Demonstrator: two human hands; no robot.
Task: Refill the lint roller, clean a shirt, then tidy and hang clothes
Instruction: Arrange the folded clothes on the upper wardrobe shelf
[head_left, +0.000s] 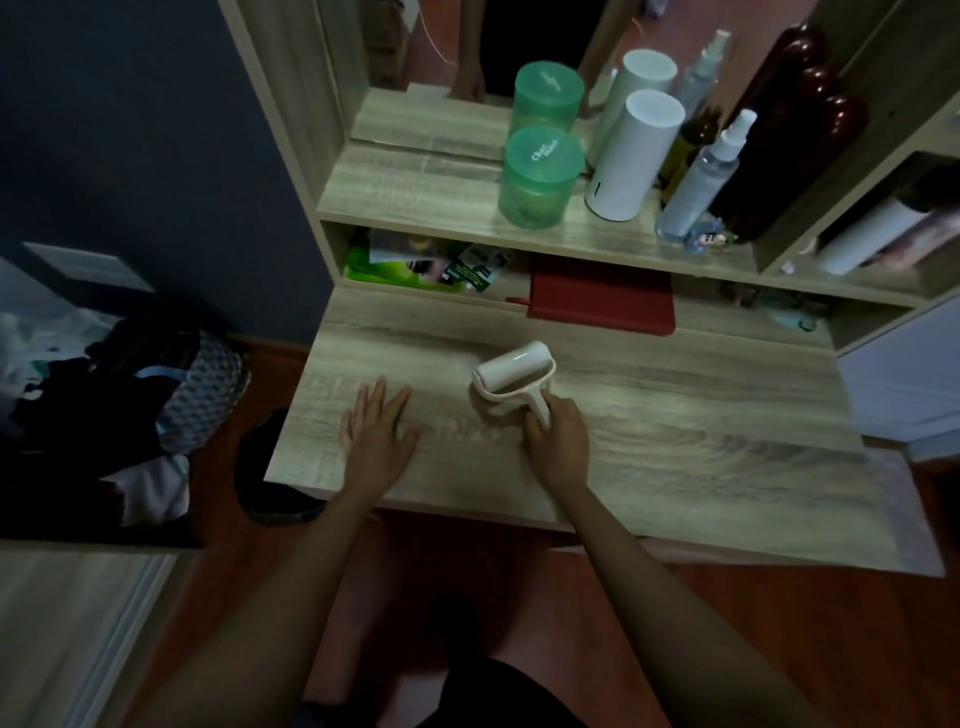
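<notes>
A view looked down from head height at a pale wood-grain desk (701, 415) with a shelf along its back edge. Near the middle of the surface lay a small white plastic lint roller (511, 376), its drum pointing towards the back edge and its short handle (540, 410) towards the front.

The right hand (558, 441) had its fingers curled around that handle. The left hand (379, 428) lay palm down nearer the front-left corner, holding nothing, with its fingers straight and spread.

A flat red notebook (602, 306) lay at the back edge, under the shelf. On the shelf stood a translucent green lidded tub (537, 176) and a white cylinder (636, 156) — whether the cylinder was a refill could not be told. A dark heap of clothes (93, 410) sat on the floor beyond the left edge.

The roller was probably light and rigid, with smooth plastic that could slip in a loose grip. The handle seemed the sound place to hold it — the free hand would best take the drum by its ends, since any exposed sheet would cling to fingers.
</notes>
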